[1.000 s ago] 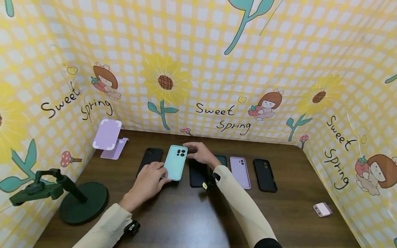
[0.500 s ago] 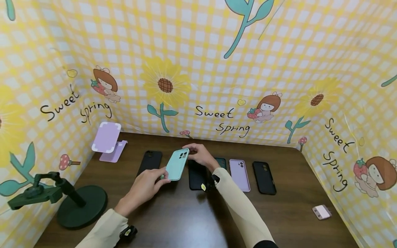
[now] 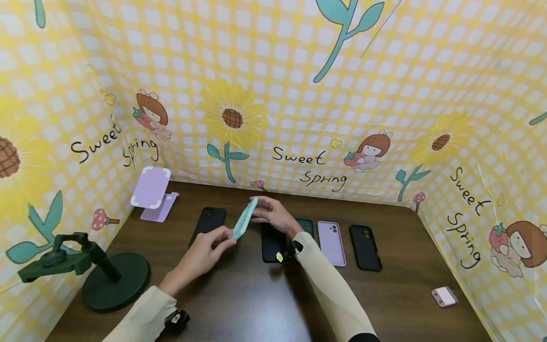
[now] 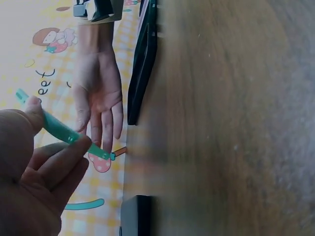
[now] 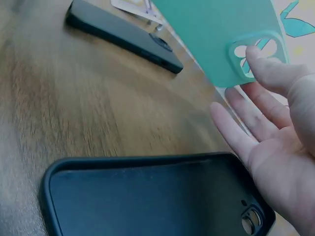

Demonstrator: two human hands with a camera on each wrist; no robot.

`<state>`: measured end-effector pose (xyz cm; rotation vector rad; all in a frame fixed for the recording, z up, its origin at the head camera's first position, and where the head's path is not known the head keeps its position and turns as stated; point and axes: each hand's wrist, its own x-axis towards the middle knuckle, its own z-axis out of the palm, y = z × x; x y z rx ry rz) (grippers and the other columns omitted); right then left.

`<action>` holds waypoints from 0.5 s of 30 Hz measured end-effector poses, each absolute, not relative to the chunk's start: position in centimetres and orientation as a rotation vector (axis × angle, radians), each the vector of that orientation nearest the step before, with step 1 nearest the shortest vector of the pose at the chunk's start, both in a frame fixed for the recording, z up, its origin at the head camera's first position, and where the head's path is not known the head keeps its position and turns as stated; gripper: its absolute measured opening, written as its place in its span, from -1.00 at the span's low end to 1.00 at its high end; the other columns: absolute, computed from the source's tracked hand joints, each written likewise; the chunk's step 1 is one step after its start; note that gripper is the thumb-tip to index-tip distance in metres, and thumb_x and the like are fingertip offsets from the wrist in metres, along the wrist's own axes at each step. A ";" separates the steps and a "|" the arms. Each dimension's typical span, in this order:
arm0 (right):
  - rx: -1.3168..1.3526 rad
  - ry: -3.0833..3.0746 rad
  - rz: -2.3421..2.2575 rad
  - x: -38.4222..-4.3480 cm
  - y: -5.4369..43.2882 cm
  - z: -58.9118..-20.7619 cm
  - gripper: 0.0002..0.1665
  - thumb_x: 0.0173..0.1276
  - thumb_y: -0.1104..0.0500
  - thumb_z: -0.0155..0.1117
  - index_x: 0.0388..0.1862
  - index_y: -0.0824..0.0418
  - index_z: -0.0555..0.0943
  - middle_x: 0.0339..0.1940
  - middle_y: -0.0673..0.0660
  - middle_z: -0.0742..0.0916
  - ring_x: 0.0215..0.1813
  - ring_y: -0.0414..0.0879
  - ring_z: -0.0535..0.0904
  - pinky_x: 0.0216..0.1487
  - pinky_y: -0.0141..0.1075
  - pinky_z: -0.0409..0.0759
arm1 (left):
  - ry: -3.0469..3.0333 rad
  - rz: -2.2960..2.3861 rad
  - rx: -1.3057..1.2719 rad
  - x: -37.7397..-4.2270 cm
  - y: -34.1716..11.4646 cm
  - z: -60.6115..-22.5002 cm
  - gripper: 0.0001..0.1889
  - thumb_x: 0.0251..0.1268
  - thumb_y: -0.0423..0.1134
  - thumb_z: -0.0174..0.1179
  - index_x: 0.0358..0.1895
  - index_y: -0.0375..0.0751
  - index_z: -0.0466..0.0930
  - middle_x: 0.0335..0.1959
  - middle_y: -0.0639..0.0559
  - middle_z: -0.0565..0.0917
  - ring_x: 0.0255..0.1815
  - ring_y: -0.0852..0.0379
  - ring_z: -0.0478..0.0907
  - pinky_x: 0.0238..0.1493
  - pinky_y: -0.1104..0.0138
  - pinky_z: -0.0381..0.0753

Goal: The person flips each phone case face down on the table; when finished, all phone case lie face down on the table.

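Both hands hold a mint-green phone case [image 3: 245,219] above the table, turned nearly edge-on in the head view. My left hand [image 3: 208,249] pinches its lower end between thumb and fingers. My right hand [image 3: 275,216] grips the upper end; in the right wrist view its thumb [image 5: 266,69] lies over the camera cutout, other fingers underneath. The right wrist view shows the inside of a black phone case [image 5: 142,196] below that hand. Another black phone case [image 3: 209,220] lies just beyond the left hand. Behind the right wrist, a dark green case [image 3: 306,227] is partly hidden.
On the right of the brown table [image 3: 256,304] lie a lilac phone case [image 3: 331,243], a black one [image 3: 365,248] and a pale charger plug [image 3: 444,296]. A lilac stand [image 3: 151,187] and a dark green stand [image 3: 115,280] occupy the left. Patterned cloth [image 3: 295,109] encloses the table.
The mint case has turned from showing its back to nearly edge-on, rising off the table side. Both hands stay at its ends, the left fingers shifting slightly with it.
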<state>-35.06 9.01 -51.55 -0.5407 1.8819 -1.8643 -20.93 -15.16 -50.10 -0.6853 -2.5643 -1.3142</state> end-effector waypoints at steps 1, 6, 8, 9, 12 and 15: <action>-0.529 1.853 -1.873 -35.0 9.0 -51.4 -0.37 0.54 0.40 0.13 0.55 0.35 0.31 0.45 0.43 0.49 0.19 -0.08 0.66 0.24 0.11 0.63 | -2.555 -1.364 -0.694 -21.0 -15.1 -50.1 -0.92 0.47 -0.22 0.25 -0.20 0.06 0.53 -0.26 0.05 0.79 -0.30 0.16 0.71 -0.29 0.42 0.61; -0.471 1.792 -1.879 -34.7 8.9 -51.1 -0.39 0.55 0.36 0.15 0.54 0.27 0.35 0.47 0.37 0.47 0.19 -0.06 0.65 0.15 0.13 0.68 | -2.553 -1.581 -0.698 -21.0 -15.1 -50.3 -0.54 0.49 -0.23 0.23 0.35 -0.04 0.33 0.10 -0.21 0.77 -0.01 0.02 0.80 -0.12 0.33 0.73; -0.470 1.801 -1.862 -34.6 8.8 -51.1 -0.41 0.56 0.34 0.16 0.53 0.22 0.38 0.43 0.31 0.51 0.19 -0.04 0.65 0.13 0.13 0.69 | -2.568 -1.623 -0.689 -21.0 -15.1 -50.3 -0.22 0.48 -0.22 0.25 0.61 0.05 -0.01 0.22 -0.29 0.68 0.04 0.00 0.79 -0.09 0.28 0.74; -0.482 1.807 -1.850 -34.5 8.8 -51.0 -0.40 0.56 0.34 0.15 0.54 0.20 0.36 0.43 0.30 0.51 0.19 -0.04 0.64 0.15 0.13 0.68 | -2.574 -1.639 -0.688 -21.0 -15.1 -50.3 -0.08 0.47 -0.22 0.26 0.66 0.12 -0.20 0.27 -0.32 0.64 0.05 -0.03 0.78 -0.07 0.25 0.75; -0.541 1.857 -1.810 -34.6 8.8 -50.9 -0.39 0.57 0.31 0.15 0.55 0.18 0.35 0.42 0.28 0.52 0.22 -0.03 0.63 0.23 0.09 0.65 | -2.578 -1.625 -0.726 -21.2 -14.9 -50.1 0.10 0.43 -0.24 0.31 0.68 0.30 -0.41 0.35 -0.37 0.55 0.09 -0.11 0.76 -0.03 0.18 0.76; -0.587 1.924 -1.767 -34.8 8.8 -50.7 -0.41 0.57 0.28 0.17 0.54 0.17 0.39 0.43 0.27 0.55 0.26 -0.04 0.63 0.30 0.03 0.62 | -2.583 -1.599 -0.823 -21.3 -14.6 -49.8 0.07 0.43 -0.28 0.29 0.69 0.29 -0.36 0.43 -0.37 0.48 0.16 -0.16 0.72 0.02 0.18 0.75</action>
